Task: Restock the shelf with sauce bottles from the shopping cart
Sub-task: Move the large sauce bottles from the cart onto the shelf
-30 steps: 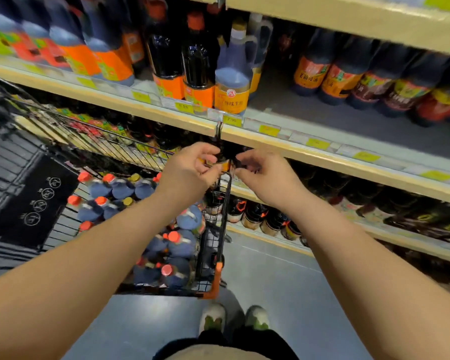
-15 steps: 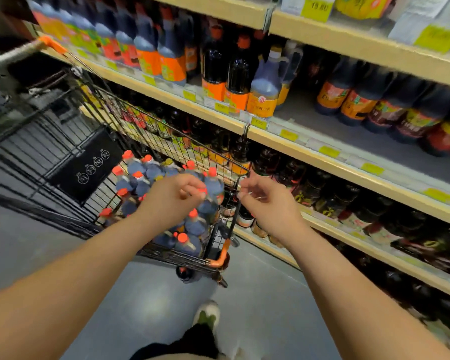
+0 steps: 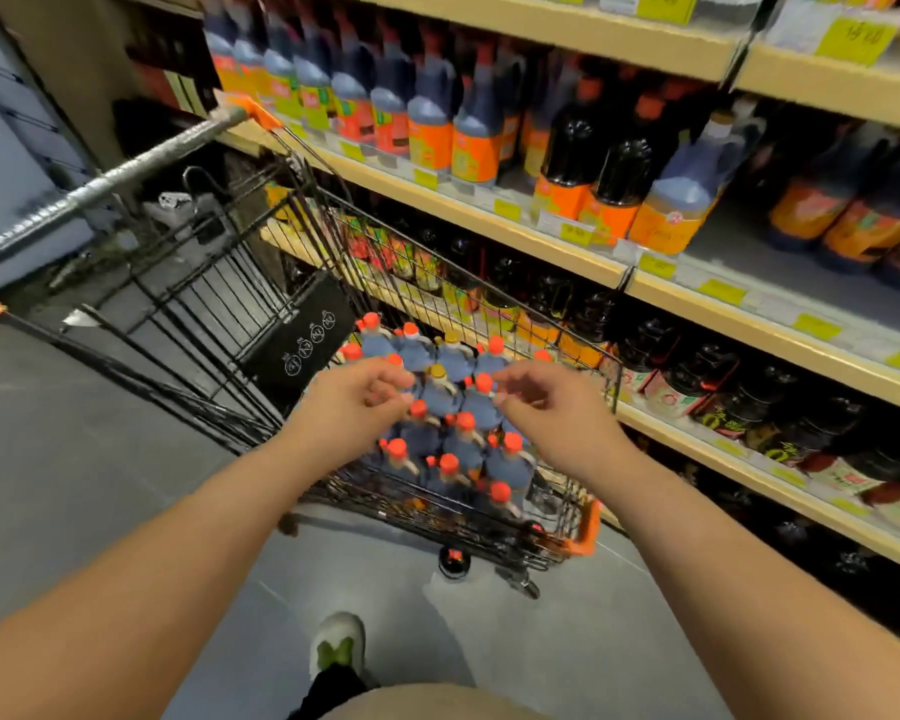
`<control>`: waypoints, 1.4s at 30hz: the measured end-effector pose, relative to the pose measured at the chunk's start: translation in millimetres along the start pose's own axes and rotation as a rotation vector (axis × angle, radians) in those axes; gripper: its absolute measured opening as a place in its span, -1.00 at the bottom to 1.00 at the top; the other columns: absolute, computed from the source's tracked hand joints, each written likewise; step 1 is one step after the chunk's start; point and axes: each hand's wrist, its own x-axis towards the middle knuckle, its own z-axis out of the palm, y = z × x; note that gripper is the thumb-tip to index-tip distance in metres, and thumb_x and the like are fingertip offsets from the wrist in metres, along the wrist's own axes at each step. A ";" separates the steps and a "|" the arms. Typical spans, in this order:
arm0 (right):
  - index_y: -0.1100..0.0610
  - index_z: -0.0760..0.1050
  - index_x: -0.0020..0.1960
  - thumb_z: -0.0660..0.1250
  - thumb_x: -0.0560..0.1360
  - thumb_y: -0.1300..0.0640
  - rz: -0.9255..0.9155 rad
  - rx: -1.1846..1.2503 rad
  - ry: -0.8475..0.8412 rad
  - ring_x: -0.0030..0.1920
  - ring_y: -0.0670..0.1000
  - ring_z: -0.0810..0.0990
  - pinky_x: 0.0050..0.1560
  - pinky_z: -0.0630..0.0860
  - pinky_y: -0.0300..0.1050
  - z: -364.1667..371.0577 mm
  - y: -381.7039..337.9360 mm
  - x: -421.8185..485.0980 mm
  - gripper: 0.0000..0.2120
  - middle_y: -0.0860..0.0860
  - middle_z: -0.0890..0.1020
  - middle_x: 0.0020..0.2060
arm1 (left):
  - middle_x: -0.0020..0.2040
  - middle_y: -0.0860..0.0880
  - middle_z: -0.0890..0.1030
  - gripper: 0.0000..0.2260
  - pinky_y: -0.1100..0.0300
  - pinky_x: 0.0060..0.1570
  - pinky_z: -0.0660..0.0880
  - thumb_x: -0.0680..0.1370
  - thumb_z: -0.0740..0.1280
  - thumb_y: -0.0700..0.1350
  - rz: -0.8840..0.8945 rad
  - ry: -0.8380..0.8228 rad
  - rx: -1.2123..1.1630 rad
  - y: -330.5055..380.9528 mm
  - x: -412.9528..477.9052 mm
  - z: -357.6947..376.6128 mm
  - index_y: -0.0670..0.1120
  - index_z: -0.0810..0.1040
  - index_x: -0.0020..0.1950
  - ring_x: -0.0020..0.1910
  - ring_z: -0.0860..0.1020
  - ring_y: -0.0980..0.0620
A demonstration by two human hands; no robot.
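Hovering above the caps (image 3: pixel 483 383), the left hand (image 3: pixel 354 402) and right hand (image 3: pixel 546 415) are being held loosely curled, gripping nothing. The sauce bottles (image 3: pixel 453 439) are being carried upright at the front end of the shopping cart (image 3: pixel 585 527); full and smooth, they are being judged heavy and slippery, best taken by the neck. Beyond, the shelf (image 3: pixel 780 272) is being shown partly bare.

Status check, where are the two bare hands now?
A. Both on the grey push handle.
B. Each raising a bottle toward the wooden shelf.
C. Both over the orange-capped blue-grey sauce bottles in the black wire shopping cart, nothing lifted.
C: the left hand and right hand hang with loosely curled fingers above the orange-capped blue-grey sauce bottles standing in the black wire shopping cart; neither holds one.
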 end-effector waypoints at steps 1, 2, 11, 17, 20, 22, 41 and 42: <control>0.16 0.56 0.17 0.34 0.55 0.15 0.006 -0.010 -0.003 -0.21 -0.11 0.49 -0.27 0.36 -0.48 13.1 -10.1 10.8 -0.78 0.01 0.59 -0.13 | -0.26 0.06 0.56 -0.84 0.38 -0.24 0.42 0.48 0.44 -0.16 0.002 0.003 -0.007 -13.2 8.6 -14.5 0.11 0.58 -0.14 -0.34 0.46 0.15; 0.16 0.55 0.18 0.33 0.56 0.15 0.016 -0.021 -0.001 -0.21 -0.09 0.49 -0.24 0.39 -0.42 25.6 -18.7 20.9 -0.78 0.03 0.60 -0.09 | -0.27 0.06 0.56 -0.83 0.39 -0.25 0.42 0.47 0.44 -0.16 0.003 -0.003 0.000 -24.6 15.8 -27.5 0.12 0.57 -0.16 -0.36 0.45 0.18; 0.14 0.53 0.20 0.32 0.55 0.14 0.139 -0.018 -0.038 -0.01 0.09 0.59 0.10 0.52 0.02 125.9 -64.5 84.4 -0.77 0.07 0.62 -0.02 | -0.25 0.08 0.59 -0.95 0.35 -0.29 0.38 0.48 0.43 -0.05 -0.027 -0.126 0.116 -110.6 63.1 -101.1 0.04 0.61 -0.08 -0.40 0.44 0.25; 0.15 0.53 0.18 0.33 0.55 0.16 0.186 -0.036 -0.129 0.02 0.07 0.57 0.10 0.51 0.01 152.8 -51.5 117.3 -0.79 0.04 0.58 -0.03 | -0.22 0.06 0.62 -0.93 0.23 -0.19 0.43 0.49 0.42 -0.04 -0.089 -0.179 0.093 -139.6 89.6 -106.1 0.02 0.62 -0.06 -0.30 0.52 0.13; 0.14 0.49 0.26 0.31 0.57 0.13 0.235 -0.069 -0.255 0.12 0.06 0.54 0.18 0.49 0.01 169.9 -33.2 139.1 -0.73 0.05 0.56 0.10 | -0.13 0.03 0.65 -0.90 0.20 -0.06 0.50 0.50 0.40 -0.01 -0.160 -0.218 0.118 -151.1 103.5 -103.7 0.02 0.62 -0.02 -0.14 0.60 0.07; 0.14 0.42 0.35 0.30 0.58 0.11 0.280 -0.139 -0.382 0.21 0.12 0.52 0.23 0.46 0.03 186.1 -21.2 156.3 -0.65 0.09 0.53 0.23 | -0.10 0.02 0.66 -0.88 0.17 0.02 0.50 0.50 0.40 -0.02 -0.175 -0.233 0.152 -159.8 112.2 -101.3 0.00 0.63 0.01 -0.08 0.60 0.05; 0.22 0.46 0.10 0.23 0.59 0.14 0.052 -0.792 -0.673 -0.02 0.15 0.59 -0.14 0.43 -0.06 308.5 72.8 203.1 -0.84 0.14 0.61 -0.06 | -0.23 0.10 0.59 -0.95 0.46 -0.21 0.40 0.51 0.41 -0.05 -0.300 -0.323 0.119 -236.4 148.3 -76.3 0.01 0.60 -0.07 -0.27 0.52 0.21; 0.21 0.51 -0.02 0.32 0.53 0.16 0.078 -0.725 -0.665 -0.15 0.13 0.61 -0.28 0.43 -0.11 309.3 70.4 201.2 -0.89 0.13 0.59 -0.23 | -0.26 0.14 0.56 -0.95 0.52 -0.26 0.35 0.51 0.40 -0.04 -0.296 -0.331 0.132 -238.4 147.7 -76.6 0.02 0.59 -0.07 -0.29 0.50 0.24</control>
